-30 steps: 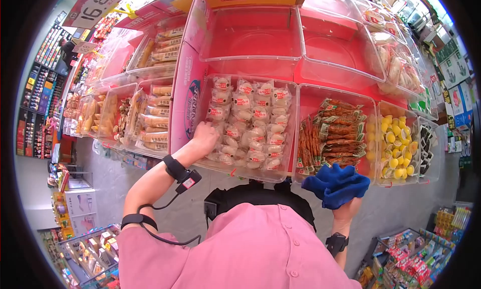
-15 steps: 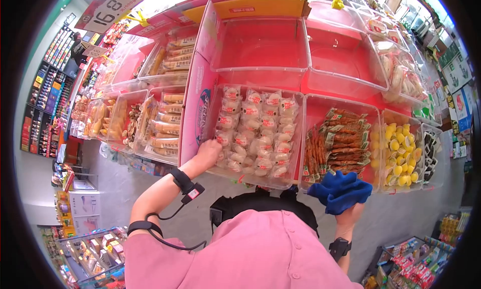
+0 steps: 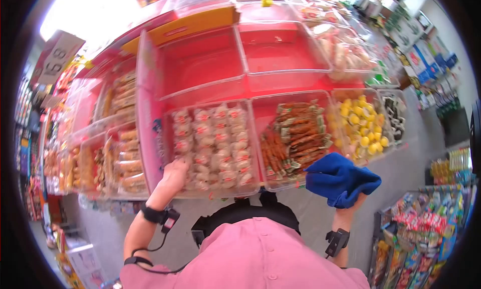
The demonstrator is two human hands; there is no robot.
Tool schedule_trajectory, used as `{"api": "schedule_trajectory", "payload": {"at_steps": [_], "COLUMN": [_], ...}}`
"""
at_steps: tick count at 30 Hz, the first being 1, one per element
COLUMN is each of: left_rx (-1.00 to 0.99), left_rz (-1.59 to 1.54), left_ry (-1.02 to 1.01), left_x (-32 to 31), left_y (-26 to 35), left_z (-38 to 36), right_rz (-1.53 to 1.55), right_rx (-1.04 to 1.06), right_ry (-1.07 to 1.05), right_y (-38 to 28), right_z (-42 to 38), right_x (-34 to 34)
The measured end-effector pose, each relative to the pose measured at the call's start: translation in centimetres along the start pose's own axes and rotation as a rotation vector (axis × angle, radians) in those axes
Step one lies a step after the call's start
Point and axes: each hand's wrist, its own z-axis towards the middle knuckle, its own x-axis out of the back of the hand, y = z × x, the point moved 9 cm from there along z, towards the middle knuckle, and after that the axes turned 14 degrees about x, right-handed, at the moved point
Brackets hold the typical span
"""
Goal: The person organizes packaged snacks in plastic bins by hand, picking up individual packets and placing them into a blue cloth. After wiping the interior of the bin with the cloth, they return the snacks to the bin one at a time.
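My left hand (image 3: 176, 174) rests at the near left corner of a clear bin of white wrapped snacks (image 3: 213, 143); its fingers curl at the bin's edge, and what they grip, if anything, is hidden. On the right, my right hand (image 3: 354, 205) holds a bunched blue cloth (image 3: 341, 181), which covers most of the fingers. The cloth is in front of the bin of brown packaged sticks (image 3: 298, 136) and the bin of yellow pieces (image 3: 362, 126).
Behind the snack bins are two clear trays with red bottoms (image 3: 200, 63). A pink cardboard divider (image 3: 150, 103) stands left of the white snacks. Bread packs (image 3: 128, 161) lie beyond it. At the lower right stands a shelf of colourful packages (image 3: 421, 224).
The view has turned, so the bins appear further left. The blue cloth has moved right relative to the bins and is more spread out. My left hand stays at the same bin corner.
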Motion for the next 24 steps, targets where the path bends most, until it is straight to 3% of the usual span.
{"api": "schedule_trajectory", "payload": {"at_steps": [2, 4, 6, 10, 12, 13, 15, 19, 22, 24], "left_rx": [-0.149, -0.37, -0.658, -1.024, -1.14, -1.201, -1.204, -1.194, -1.229, -1.265], "left_rz": [-0.08, -0.21, -0.409, -0.737, -0.622, -0.505, -0.576, -0.648, -0.655, -0.585], "left_ry": [0.065, 0.142, 0.241, 0.2, 0.134, 0.147, 0.118, 0.027, -0.01, 0.012], "left_x": [3.1, 7.3, 9.9, 9.8, 7.1, 6.0, 5.3, 4.9, 4.9, 4.8], "left_y": [3.5, 9.8, 15.6, 26.6, 30.9, 32.4, 33.8, 35.7, 37.2, 37.9], "left_z": [-0.1, -1.5, -2.7, -5.7, -7.6, -8.6, -8.7, -7.6, -6.3, -5.1], "right_rz": [-0.001, -1.067, 0.414, 0.502, 0.554, 0.341, 0.148, -0.127, -0.376, -0.229], "right_rx": [0.116, 0.169, -0.396, -0.508, -0.517, -0.428, -0.274, -0.243, -0.114, -0.109], "right_ry": [0.072, -0.127, 0.114, 0.155, 0.289, 0.25, 0.228, 0.159, -0.007, 0.028], "right_y": [-1.0, -0.4, 3.5, 4.9, 6.0, 5.6, 3.9, 2.0, 0.6, 1.2], "right_z": [-0.6, -2.8, -5.6, -7.0, -8.1, -7.7, -5.7, -3.0, 0.1, 3.4], "right_x": [1.3, 2.8, -0.3, -5.8, -4.9, -4.2, -3.1, -1.5, 0.5, 3.3]}}
